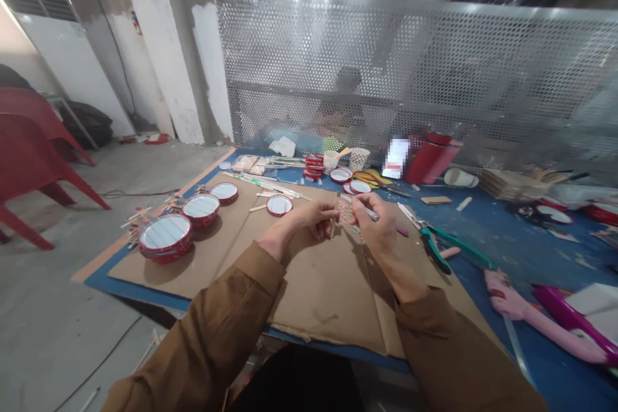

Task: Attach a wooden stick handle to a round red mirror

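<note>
Above the cardboard sheet (318, 283), my left hand (318, 217) pinches a small flat wooden stick (333, 226), held roughly upright. My right hand (379, 222) is closed around a slim, pale pen-like tool (371, 214), its tip close to the stick; I cannot make out its exact kind. A patterned, multicoloured patch (346, 211) shows between the hands, partly hidden by them. Left of my left hand lies a small round red-rimmed lid (279, 205). Thin wooden sticks (275, 185) are spread behind it.
Red round tins (165, 238) with white tops line the left. Green-handled pliers (434, 250), a pink glue gun (505, 296) and a purple item (570, 315) lie right. At the back stand paper cups (358, 159), a phone (396, 158) and a red bottle (427, 158), before a perforated metal panel (290, 64).
</note>
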### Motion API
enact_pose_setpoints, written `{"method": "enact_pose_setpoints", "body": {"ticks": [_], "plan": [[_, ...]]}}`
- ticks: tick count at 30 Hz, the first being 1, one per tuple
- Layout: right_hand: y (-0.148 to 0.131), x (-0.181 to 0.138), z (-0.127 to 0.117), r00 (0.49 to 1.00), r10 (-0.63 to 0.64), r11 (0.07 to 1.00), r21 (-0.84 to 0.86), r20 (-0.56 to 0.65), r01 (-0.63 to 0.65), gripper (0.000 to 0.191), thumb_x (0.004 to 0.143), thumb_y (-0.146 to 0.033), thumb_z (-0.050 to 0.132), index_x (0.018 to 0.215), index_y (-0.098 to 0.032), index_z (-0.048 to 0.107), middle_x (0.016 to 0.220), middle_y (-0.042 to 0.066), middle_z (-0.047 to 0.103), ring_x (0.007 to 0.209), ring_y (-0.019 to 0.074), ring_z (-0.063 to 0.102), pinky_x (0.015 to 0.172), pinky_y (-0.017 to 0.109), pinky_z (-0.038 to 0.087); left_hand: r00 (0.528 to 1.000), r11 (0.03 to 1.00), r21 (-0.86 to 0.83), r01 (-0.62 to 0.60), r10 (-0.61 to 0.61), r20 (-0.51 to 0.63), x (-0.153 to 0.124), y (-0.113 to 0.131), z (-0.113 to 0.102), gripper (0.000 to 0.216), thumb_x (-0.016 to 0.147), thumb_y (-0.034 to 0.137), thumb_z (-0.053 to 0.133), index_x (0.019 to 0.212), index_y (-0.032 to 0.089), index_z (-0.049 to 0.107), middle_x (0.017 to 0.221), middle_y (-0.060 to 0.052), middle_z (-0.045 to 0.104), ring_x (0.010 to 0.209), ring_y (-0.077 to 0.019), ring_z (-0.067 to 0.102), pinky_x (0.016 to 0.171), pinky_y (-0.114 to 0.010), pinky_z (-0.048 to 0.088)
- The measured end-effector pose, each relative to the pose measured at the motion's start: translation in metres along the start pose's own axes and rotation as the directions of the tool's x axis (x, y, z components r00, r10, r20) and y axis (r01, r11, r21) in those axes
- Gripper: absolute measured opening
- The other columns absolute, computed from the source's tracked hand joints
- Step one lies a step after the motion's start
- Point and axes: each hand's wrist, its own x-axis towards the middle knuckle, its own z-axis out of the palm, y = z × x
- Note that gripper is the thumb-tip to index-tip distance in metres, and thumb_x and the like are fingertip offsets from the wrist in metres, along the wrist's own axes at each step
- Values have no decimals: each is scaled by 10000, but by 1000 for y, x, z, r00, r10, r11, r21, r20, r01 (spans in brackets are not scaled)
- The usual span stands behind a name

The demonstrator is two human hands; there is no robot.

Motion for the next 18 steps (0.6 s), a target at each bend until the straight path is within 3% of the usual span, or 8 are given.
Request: {"method": "enact_pose_setpoints", "body": {"ticks": [13,18], "plan": [[3,1,0,1000,-15,1000,15,4,15,288,841,-526,563,814,-239,570,625,-13,627,513,169,602,551,296,503,1000,1000,16,0,0,-18,-3,3,0,273,998,414,503,867,177,540,518,21,616,380,-104,564,428,-185,466],[1,0,0,1000,-5,999,36,15,5,297,838,-536,561,825,-239,566,619,-17,623,507,168,602,538,292,502,1000,1000,28,-1,1,-12,-2,2,0,230,1024,341,448,882,180,531,514,27,612,368,-106,555,426,-191,469]]}}
